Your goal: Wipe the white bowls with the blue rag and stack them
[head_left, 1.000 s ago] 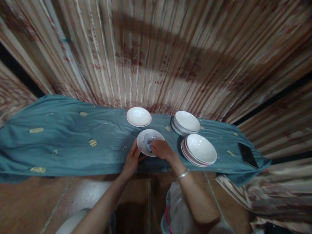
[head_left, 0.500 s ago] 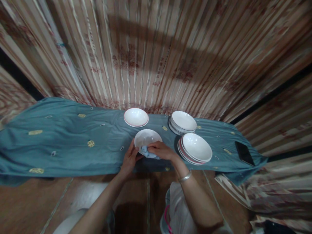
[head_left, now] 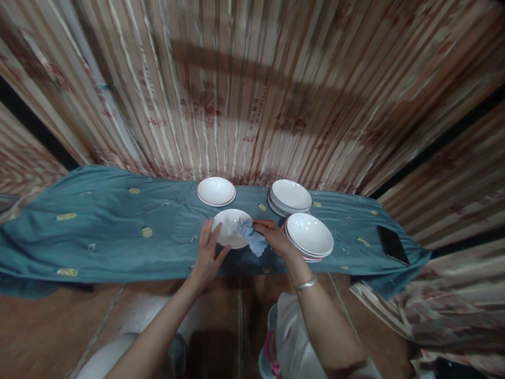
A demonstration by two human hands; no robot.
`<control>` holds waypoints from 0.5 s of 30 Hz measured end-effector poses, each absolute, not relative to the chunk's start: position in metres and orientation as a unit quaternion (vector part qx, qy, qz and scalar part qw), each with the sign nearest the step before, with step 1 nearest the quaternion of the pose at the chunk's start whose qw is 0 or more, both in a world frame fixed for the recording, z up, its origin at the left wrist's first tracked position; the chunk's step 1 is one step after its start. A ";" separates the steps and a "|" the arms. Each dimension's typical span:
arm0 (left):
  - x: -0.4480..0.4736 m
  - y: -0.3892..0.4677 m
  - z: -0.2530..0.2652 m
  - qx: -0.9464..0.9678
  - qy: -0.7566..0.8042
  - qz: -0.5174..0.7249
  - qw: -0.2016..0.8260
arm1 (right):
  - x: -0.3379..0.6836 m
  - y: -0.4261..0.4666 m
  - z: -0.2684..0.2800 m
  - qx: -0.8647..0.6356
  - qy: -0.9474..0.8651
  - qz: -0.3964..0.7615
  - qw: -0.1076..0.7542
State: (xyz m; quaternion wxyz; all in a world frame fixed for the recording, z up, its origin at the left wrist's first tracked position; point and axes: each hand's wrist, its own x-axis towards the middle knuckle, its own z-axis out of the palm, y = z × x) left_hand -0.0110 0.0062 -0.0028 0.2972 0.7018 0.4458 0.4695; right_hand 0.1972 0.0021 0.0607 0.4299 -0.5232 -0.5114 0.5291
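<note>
Blue cloth (head_left: 254,241) at the right rim of a white bowl (head_left: 229,231)

In the head view, the left hand (head_left: 208,250) has its grip on the white bowl, with the fingers spread at the left rim and the thumb at the near edge. The right hand (head_left: 274,237) has its grip clenched on the blue cloth, which bunches over the bowl's right rim and droops outside it. The bowl is between the hands, near the front edge of the covered desk (head_left: 118,237); whether it rests there or is lifted, I cannot tell. A silver bracelet (head_left: 305,284) circles the right wrist. Behind the bowl sits a red-rimmed bowl (head_left: 216,190). Two stacks stand to the right: the far stack (head_left: 291,193), and the near stack (head_left: 311,233) just beside the right hand. A black phone (head_left: 392,244) lies toward the right end, and a patterned curtain (head_left: 236,105) hangs behind
</note>
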 end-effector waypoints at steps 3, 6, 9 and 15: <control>-0.009 0.000 0.001 0.813 0.405 0.375 0.187 | 0.198 0.002 0.061 -0.531 -0.518 0.502 0.445; -0.002 -0.002 0.003 0.869 0.389 0.285 0.109 | 0.199 0.003 0.059 -0.530 -0.522 0.488 0.457; 0.005 0.001 0.004 0.878 0.392 0.255 0.100 | 0.199 0.003 0.057 -0.530 -0.530 0.473 0.463; 0.012 0.012 0.006 0.861 0.400 0.256 0.182 | 0.200 0.005 0.055 -0.538 -0.558 0.423 0.470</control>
